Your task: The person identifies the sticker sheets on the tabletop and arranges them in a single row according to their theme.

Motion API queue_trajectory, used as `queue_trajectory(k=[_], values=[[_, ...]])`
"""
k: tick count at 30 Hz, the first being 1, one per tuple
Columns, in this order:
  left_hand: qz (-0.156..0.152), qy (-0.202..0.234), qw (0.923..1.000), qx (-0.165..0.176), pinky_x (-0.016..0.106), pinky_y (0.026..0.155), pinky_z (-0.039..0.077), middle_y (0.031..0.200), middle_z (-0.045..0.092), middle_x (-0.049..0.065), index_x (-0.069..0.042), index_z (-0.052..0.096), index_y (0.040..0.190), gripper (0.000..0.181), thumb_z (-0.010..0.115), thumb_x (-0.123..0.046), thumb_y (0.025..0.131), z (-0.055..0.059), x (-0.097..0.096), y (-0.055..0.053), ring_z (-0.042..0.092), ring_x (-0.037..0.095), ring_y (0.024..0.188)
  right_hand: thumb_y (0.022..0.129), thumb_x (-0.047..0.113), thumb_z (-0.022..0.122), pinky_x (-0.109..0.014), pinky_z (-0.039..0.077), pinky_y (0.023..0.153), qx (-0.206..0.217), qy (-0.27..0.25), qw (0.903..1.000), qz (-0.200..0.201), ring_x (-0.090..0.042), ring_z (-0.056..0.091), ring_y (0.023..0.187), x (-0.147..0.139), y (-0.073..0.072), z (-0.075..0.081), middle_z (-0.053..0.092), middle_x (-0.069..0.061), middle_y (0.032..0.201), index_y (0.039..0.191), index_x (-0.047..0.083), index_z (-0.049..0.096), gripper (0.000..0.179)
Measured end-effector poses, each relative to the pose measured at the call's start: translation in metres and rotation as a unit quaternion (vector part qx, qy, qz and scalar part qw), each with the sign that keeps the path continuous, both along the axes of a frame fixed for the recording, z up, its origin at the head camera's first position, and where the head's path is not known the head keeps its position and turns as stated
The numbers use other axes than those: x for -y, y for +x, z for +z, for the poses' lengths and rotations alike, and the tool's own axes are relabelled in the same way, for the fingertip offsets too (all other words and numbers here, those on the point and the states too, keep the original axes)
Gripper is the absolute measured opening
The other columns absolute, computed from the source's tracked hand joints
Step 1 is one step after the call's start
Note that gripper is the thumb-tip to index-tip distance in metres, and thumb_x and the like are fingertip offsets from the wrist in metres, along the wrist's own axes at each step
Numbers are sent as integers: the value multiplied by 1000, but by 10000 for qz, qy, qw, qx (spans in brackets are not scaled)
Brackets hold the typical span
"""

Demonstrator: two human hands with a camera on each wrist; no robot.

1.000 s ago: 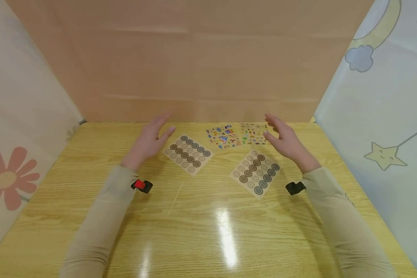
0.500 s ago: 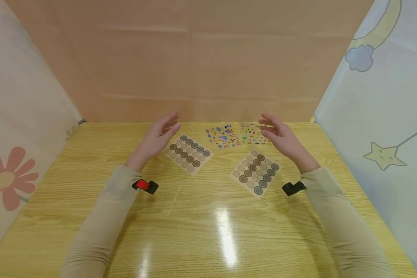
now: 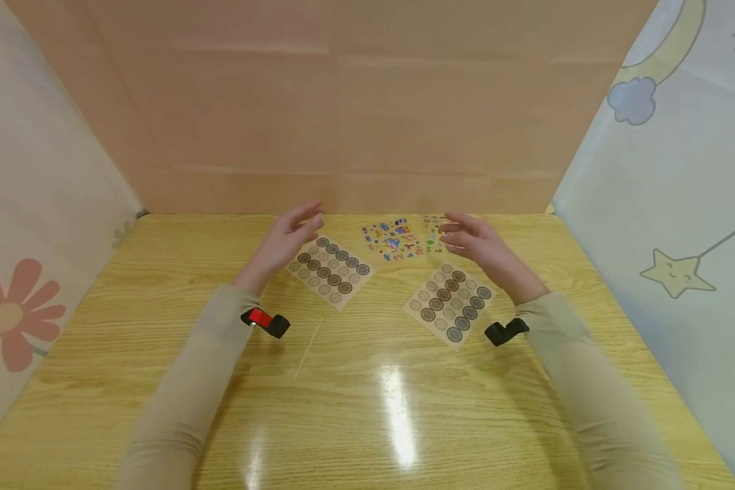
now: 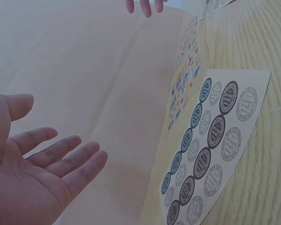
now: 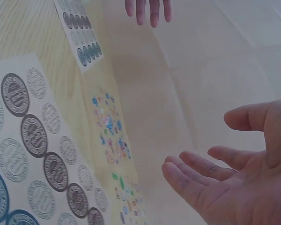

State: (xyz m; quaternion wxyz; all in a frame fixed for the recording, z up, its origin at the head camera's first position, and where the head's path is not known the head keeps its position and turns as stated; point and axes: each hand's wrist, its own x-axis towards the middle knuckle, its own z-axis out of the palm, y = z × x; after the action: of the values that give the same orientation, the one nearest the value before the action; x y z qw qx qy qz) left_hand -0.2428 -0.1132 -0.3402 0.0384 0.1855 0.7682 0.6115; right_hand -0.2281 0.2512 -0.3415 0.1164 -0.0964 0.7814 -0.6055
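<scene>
Left hand (image 3: 282, 241) and right hand (image 3: 480, 246) are hovering over a table (image 3: 355, 354)

The left hand is hanging in the air near the far corner of the left sticker sheet (image 3: 330, 272), its fingers extending, slightly bent and grasping nothing. The right hand is hovering beyond the right sticker sheet (image 3: 449, 304); its fingers are relaxing in a gentle bend, likewise released, with the palm turning inward. Both sheets are lying flat and angled on the wood, well apart from each other, and are showing rows of round seals, some dark and some pale.

Between the hands, toward the back edge, a sheet of colourful stickers (image 3: 393, 241) is lying flat. Just beside it is lying a sheet of small stickers (image 3: 431, 235), which the right hand is partly hiding in the head view.

A black-and-red wrist strap (image 3: 266, 320) is circling the left sleeve (image 3: 205, 367), and a black wrist strap (image 3: 505, 331) the right sleeve (image 3: 588, 388). Behind the table, a brown backdrop (image 3: 367, 116) is rising.
</scene>
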Motion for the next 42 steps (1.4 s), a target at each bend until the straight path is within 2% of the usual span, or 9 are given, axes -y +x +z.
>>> queue_trajectory(k=[4, 6, 14, 20, 22, 27, 29, 36, 42], values=[[99, 239, 9984, 504, 41, 102, 43, 145, 42, 12, -10, 39, 146, 52, 50, -32, 101, -13, 0, -17, 48, 30, 125, 100, 12, 47, -44, 31, 110, 388, -65, 9992, -18, -38, 35, 133, 4, -4, -9, 31, -22, 148, 152, 6, 21, 59], [155, 311, 9965, 756, 41, 102, 43, 144, 43, 10, -11, 39, 146, 53, 50, -35, 100, -14, -2, -20, 48, 30, 125, 101, 12, 45, -45, 30, 111, 494, -97, 9987, 41, -39, 33, 134, 6, -5, -12, 30, -23, 149, 152, 5, 19, 58], [91, 435, 9936, 1036, 44, 103, 41, 143, 44, 14, -7, 38, 145, 51, 48, -30, 102, -16, -12, -32, 47, 35, 126, 103, 11, 38, -50, 27, 111, 879, -186, 9959, 115, -41, 32, 134, 12, -6, -19, 26, -28, 149, 153, 3, 13, 56], [-27, 82, 9924, 1229, 47, 103, 40, 144, 40, 21, -3, 35, 146, 51, 45, -28, 103, -20, -25, -37, 45, 38, 126, 104, 10, 38, -49, 28, 111, 1285, -453, 9907, -54, -39, 34, 134, 16, -10, -21, 24, -27, 151, 153, 5, 13, 55], [-75, 72, 9910, 1338, 48, 104, 40, 143, 40, 23, -1, 35, 145, 51, 45, -28, 103, -19, -29, -38, 45, 39, 126, 104, 9, 36, -48, 27, 111, 1484, -745, 9861, -76, -40, 32, 134, 16, -12, -23, 22, -27, 151, 153, 4, 11, 55], [-180, 90, 9862, 1643, 46, 104, 40, 139, 45, 18, -3, 40, 143, 56, 46, -41, 101, -17, -36, -41, 45, 36, 126, 105, 12, 33, -47, 24, 113, 1939, -1405, 9708, -115, -40, 26, 137, 16, -20, -26, 16, -28, 153, 153, 3, 4, 57], [-217, 101, 9841, 1762, 44, 104, 40, 138, 45, 16, -5, 39, 143, 59, 46, -45, 100, -17, -39, -43, 45, 35, 126, 105, 14, 32, -46, 24, 113, 2028, -1486, 9678, -141, -39, 25, 138, 17, -23, -27, 14, -28, 153, 153, 4, 3, 57], [-304, 382, 9759, 2126, 45, 105, 38, 143, 39, 22, -3, 35, 145, 56, 41, -39, 103, -18, -44, -52, 43, 37, 128, 106, 17, 32, -44, 22, 114, 2218, -1703, 9598, -241, -36, 21, 140, 21, -30, -27, 11, -26, 155, 154, 7, 4, 57], [-312, 484, 9631, 2629, 46, 107, 36, 144, 38, 23, -2, 30, 147, 57, 40, -37, 103, -24, -49, -52, 43, 37, 128, 106, 18, 29, -44, 20, 115, 2238, -1724, 9589, -250, -36, 19, 141, 24, -33, -28, 11, -27, 154, 154, 6, 3, 56]])
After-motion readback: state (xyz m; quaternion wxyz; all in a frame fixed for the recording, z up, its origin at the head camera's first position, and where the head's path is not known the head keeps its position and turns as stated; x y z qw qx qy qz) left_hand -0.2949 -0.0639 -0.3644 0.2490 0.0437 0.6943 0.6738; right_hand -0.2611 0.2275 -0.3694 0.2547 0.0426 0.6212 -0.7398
